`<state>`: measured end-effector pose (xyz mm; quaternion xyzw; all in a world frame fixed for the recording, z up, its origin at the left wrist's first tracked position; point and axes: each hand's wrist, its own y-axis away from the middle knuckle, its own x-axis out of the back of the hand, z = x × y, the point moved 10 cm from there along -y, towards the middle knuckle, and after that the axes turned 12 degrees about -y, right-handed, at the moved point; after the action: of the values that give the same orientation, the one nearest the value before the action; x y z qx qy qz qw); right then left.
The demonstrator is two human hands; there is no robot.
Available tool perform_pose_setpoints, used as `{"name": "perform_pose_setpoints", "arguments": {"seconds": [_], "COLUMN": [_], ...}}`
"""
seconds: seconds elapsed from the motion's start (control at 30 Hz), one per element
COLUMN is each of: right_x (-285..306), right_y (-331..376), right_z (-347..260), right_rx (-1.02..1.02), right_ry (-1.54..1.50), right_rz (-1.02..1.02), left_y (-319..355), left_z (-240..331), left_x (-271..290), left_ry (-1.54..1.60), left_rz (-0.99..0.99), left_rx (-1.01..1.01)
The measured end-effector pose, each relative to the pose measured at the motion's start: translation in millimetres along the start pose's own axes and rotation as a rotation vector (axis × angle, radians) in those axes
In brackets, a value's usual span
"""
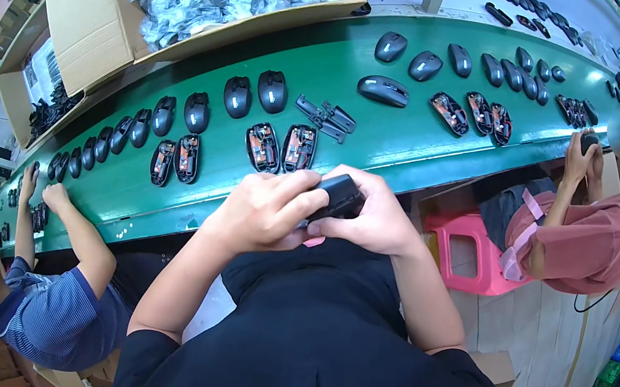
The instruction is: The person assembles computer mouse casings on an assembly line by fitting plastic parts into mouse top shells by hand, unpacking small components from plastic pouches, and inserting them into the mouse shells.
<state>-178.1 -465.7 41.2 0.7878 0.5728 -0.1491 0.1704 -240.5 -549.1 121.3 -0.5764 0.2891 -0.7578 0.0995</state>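
A: Where's the black mouse point(340, 196) rel. to the hands?

B: Between both, held at chest height just off the near edge of the green surface point(385, 136). Left hand point(264, 210) wraps it from the left, fingers curled over the top; right hand point(373, 219) is closed round the right end, thumb side up. Both gripping, neither nearer.

A: Long axis?

B: Roughly left-right, tilted up toward the surface. Can't tell which face is up.

A: Materials?

B: Matte black plastic, smooth, rounded shell. Straight ahead, two open mouse bases point(281, 148) lie side by side w/ reddish circuit boards showing, and grey flat plastic parts point(327, 114) just beyond. Rows of finished black mice point(255, 92) curve along the surface; cardboard box point(103, 11) of clear bagged items behind. A co-worker sits on each side.
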Motion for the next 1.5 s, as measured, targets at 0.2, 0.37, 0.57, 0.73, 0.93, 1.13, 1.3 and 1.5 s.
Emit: {"name": "perform_pose_setpoints", "arguments": {"seconds": [0.2,0.37,0.57,0.73,0.93,1.13,1.3,1.5], "right_x": [7,18,70,143,123,138,146,136], "right_y": [-15,-32,-77,-92,-105,-107,-102,-77], "right_z": [9,11,5,-2,10,10,12,-36], "right_rx": [0.073,0.068,0.119,0.096,0.223,0.163,0.148,0.588], "right_ry": [0.09,0.086,-0.145,0.618,0.997,1.041,0.934,0.582], "right_rz": [0.012,-0.009,0.18,0.473,0.393,0.444,0.457,0.603], "left_y": [5,1,-39,-76,-93,-104,-16,28], "left_z": [-13,-31,-93,-234,-262,-263,-285,-263], "left_x": [-14,-32,-60,-138,-207,-187,-95,-121], "left_ry": [0.019,-0.018,-0.099,-0.02,-0.115,-0.397,-0.519,-0.512], "left_rz": [-0.072,-0.096,-0.166,-0.278,-0.461,-0.441,-0.47,-0.629], "left_rx": [0.006,0.011,-0.052,0.452,0.359,0.317,1.034,1.084]}}
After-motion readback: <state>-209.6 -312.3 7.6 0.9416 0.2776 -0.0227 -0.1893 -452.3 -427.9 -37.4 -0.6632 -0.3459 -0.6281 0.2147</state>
